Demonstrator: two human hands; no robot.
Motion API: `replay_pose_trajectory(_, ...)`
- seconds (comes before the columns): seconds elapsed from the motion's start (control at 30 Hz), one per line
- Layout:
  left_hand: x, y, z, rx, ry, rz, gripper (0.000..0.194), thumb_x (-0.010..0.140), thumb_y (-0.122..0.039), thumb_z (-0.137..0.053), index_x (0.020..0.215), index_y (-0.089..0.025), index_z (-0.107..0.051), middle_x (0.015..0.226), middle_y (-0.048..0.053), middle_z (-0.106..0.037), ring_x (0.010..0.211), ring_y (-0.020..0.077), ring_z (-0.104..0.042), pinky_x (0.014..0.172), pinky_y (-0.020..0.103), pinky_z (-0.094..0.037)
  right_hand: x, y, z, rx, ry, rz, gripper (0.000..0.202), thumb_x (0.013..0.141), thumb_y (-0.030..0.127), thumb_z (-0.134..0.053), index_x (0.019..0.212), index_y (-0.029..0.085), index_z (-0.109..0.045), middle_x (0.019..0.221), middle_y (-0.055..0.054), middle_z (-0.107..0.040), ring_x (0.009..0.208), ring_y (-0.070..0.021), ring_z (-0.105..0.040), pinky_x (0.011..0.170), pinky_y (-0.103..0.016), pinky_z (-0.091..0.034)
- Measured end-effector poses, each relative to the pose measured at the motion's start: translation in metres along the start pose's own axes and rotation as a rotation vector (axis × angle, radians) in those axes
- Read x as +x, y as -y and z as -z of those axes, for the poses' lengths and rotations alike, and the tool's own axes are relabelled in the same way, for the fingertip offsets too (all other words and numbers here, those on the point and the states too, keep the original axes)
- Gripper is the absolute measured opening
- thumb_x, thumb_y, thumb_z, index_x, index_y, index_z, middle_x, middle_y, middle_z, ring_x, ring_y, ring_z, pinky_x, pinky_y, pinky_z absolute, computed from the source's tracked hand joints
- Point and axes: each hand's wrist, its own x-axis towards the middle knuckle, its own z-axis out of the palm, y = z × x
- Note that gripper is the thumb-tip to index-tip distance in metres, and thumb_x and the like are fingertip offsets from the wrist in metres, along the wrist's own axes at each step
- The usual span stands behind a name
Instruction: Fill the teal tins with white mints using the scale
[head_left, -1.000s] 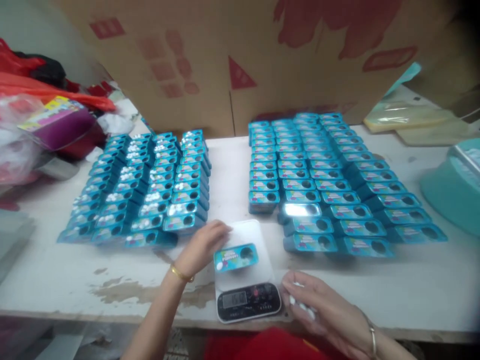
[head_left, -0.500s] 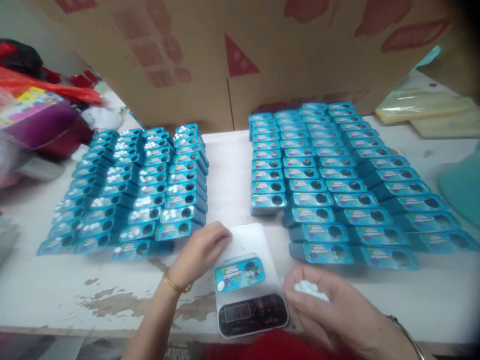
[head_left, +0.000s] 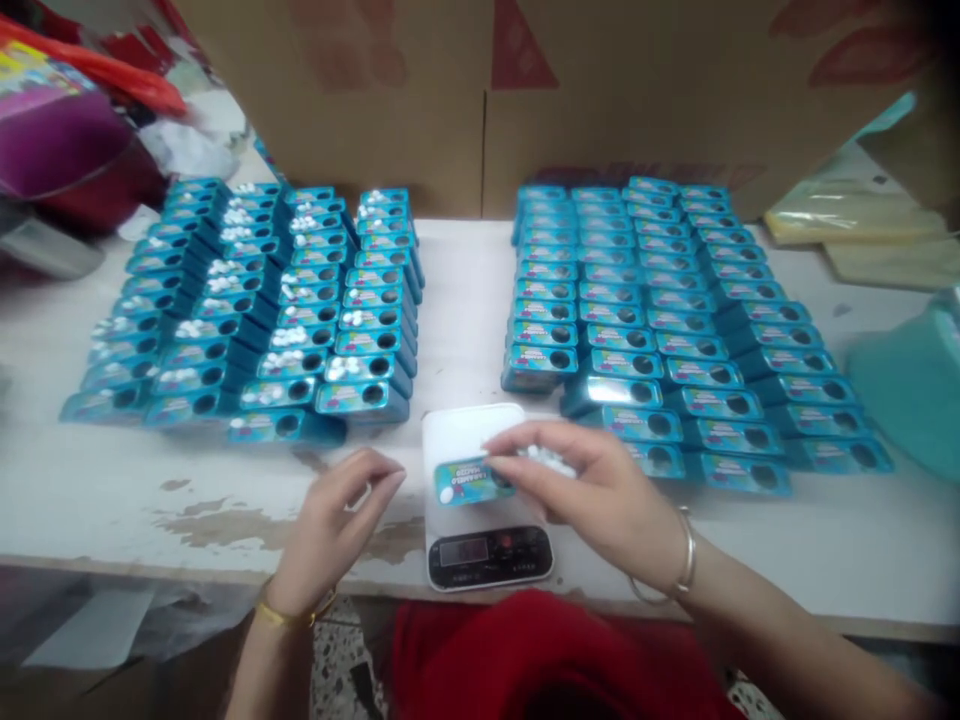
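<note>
Dull light, soft blur, white glare on one tin (head_left: 621,391)

Right hand (head_left: 592,490) now apparently at container (head_left: 465,486)

Blue rectangular tin (head_left: 466,486), printed face uppermost, set crosswise on the white platform of a digital scale (head_left: 459,430); one white pellet (head_left: 447,495) rests near the tin's left end. Further white pellets (head_left: 551,458) lie clustered in the right hand (head_left: 600,495).
</note>
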Motion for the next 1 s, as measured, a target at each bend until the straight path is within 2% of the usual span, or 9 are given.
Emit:
replay_pose_trajectory(0.17,-0.015,0.002,-0.004,-0.029,-0.075,0.073,0.013,0.086,-0.028,-0.053,0.079,-0.018,-0.058,0.077,0.0,-0.058,0.071,0.0112,-0.051,0.066,0.023,-0.04,-0.011,0.003,0.007,0.306,-0.011,-0.08,0.013,0.079,0.028,-0.065,0.083,0.016,-0.063,0.064,0.002,-0.055,0.041,-0.001,-0.033,0.037,-0.015,-0.019)
replay_pose_trajectory(0.23,-0.022,0.002,-0.006,-0.036,-0.111,0.1,0.014,0.086,-0.028,-0.053,0.08,-0.017,-0.058,0.077,0.0,-0.058,0.069,0.0107,-0.051,0.064,0.023,-0.04,-0.019,-0.003,0.013,0.44,-0.035,-0.151,0.013,0.078,0.028,-0.065,0.08,0.016,-0.062,0.069,0.001,-0.054,0.042,-0.0007,-0.029,0.035,-0.015,-0.017)
replay_pose_trajectory(0.5,-0.042,0.001,-0.012,-0.071,-0.163,0.184,0.017,0.084,-0.034,-0.056,0.082,-0.018,-0.06,0.079,0.001,-0.06,0.072,0.0123,-0.054,0.066,0.024,-0.042,-0.05,-0.062,0.031,0.763,-0.173,-0.381,0.012,0.074,0.019,-0.066,0.084,0.014,-0.063,0.071,0.001,-0.049,0.048,-0.0025,-0.036,0.034,-0.01,-0.027)
replay_pose_trajectory(0.6,-0.046,-0.007,-0.012,-0.072,-0.128,0.174,0.017,0.084,-0.033,-0.055,0.083,-0.017,-0.06,0.079,0.002,-0.06,0.071,0.0123,-0.053,0.065,0.024,-0.042,-0.056,-0.069,0.029,0.775,-0.172,-0.366,0.014,0.077,0.022,-0.065,0.088,0.014,-0.064,0.07,0.001,-0.048,0.048,-0.0017,-0.034,0.034,-0.01,-0.027)
replay_pose_trajectory(0.7,-0.053,-0.031,-0.021,-0.132,-0.072,0.185,0.016,0.084,-0.032,-0.056,0.083,-0.018,-0.063,0.079,0.002,-0.062,0.072,0.0129,-0.055,0.067,0.025,-0.044,-0.058,-0.064,0.023,0.774,-0.15,-0.291,0.015,0.076,0.022,-0.067,0.09,0.015,-0.065,0.073,0.001,-0.05,0.05,-0.0018,-0.037,0.036,-0.01,-0.029)
replay_pose_trajectory(0.77,-0.058,-0.054,-0.037,-0.329,0.019,0.252,0.017,0.084,-0.033,-0.057,0.089,-0.019,-0.065,0.086,0.004,-0.064,0.078,0.0143,-0.058,0.073,0.026,-0.046,-0.058,-0.059,0.016,0.775,-0.117,-0.241,0.016,0.076,0.022,-0.068,0.09,0.015,-0.065,0.073,0.0,-0.052,0.051,-0.0024,-0.041,0.037,-0.01,-0.03)
replay_pose_trajectory(0.83,-0.062,-0.078,-0.061,-0.701,0.094,0.397,0.025,0.086,-0.035,-0.054,0.103,-0.02,-0.064,0.096,0.006,-0.065,0.085,0.0161,-0.061,0.079,0.029,-0.049,-0.057,-0.057,0.007,0.772,-0.077,-0.204,0.016,0.077,0.023,-0.068,0.09,0.015,-0.066,0.073,-0.001,-0.055,0.052,-0.0033,-0.045,0.036,-0.011,-0.03)
replay_pose_trajectory(0.93,-0.06,-0.105,-0.097,-1.326,0.043,0.646,0.031,0.087,-0.038,-0.051,0.108,-0.018,-0.062,0.1,0.007,-0.064,0.087,0.0166,-0.062,0.082,0.031,-0.05,-0.054,-0.059,-0.002,0.768,-0.042,-0.195,0.018,0.078,0.025,-0.067,0.093,0.015,-0.066,0.074,-0.002,-0.058,0.056,-0.0057,-0.052,0.037,-0.01,-0.034)
replay_pose_trajectory(1.0,-0.053,-0.114,-0.111,-1.581,-0.036,0.763,0.025,0.084,-0.033,-0.056,0.1,-0.017,-0.064,0.097,0.006,-0.065,0.083,0.0143,-0.061,0.079,0.028,-0.05,-0.053,-0.062,-0.004,0.779,-0.044,-0.206,0.018,0.079,0.024,-0.066,0.094,0.015,-0.065,0.076,-0.003,-0.061,0.06,-0.0072,-0.057,0.04,-0.011,-0.04)
